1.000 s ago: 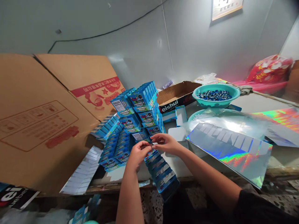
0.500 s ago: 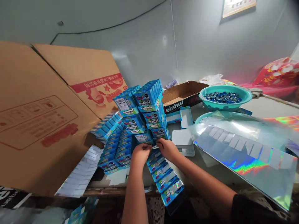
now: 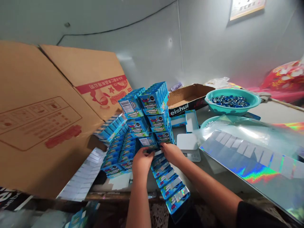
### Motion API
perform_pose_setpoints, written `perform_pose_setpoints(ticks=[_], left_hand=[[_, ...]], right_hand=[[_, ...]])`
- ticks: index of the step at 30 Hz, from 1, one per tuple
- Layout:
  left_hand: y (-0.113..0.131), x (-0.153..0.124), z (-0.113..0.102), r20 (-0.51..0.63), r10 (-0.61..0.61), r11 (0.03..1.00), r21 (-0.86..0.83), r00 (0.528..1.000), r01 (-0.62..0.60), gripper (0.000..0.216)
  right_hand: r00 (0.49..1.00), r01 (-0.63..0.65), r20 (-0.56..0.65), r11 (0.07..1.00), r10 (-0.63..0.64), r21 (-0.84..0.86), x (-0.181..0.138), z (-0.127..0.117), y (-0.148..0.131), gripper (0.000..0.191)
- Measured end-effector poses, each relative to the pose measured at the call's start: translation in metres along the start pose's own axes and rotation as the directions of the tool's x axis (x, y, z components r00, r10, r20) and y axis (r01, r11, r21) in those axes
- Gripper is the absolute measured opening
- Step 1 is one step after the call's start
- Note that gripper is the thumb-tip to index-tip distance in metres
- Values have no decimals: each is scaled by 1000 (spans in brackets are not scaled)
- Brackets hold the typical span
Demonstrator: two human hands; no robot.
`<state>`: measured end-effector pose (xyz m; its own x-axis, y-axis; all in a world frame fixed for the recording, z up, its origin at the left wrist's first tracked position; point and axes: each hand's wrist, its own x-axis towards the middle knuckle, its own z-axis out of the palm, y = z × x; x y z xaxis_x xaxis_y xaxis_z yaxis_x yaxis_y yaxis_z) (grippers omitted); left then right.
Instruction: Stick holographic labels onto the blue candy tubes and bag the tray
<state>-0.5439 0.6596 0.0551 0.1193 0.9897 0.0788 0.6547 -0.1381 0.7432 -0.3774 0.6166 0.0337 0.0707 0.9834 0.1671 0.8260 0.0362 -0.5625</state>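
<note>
Both hands (image 3: pixel 156 156) have crept up against the glossy cardboard boxes (image 3: pixel 147 117).

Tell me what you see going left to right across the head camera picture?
Big cardboard box → stack of blue candy boxes → small white scale → teal bowl of blue beads → shiny rainbow sheet.

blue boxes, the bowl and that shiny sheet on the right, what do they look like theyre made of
Blue boxes: printed glossy card, judging by the sharp folded edges and label print. Bowl: likely moulded plastic, with its even teal colour, smooth rim and soft sheen. Sheet: holographic foil or film, probably sticker stock; it reflects rainbow bands and has empty rectangular cut-outs in a row. Left hand and right hand touch a box at the stack's foot.
</note>
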Motion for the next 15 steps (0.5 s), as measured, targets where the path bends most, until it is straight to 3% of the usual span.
perform_pose_setpoints(ticks=[9,15], left_hand=[[-6,-8,6,-44,9,998,65,999,-6,21],[-8,-15,7,-135,31,996,83,990,-19,32]], right_hand=[[995,94,28,988,-98,121,2,12,14,24],[994,110,-44,955,-101,276,-1,31,24,31]])
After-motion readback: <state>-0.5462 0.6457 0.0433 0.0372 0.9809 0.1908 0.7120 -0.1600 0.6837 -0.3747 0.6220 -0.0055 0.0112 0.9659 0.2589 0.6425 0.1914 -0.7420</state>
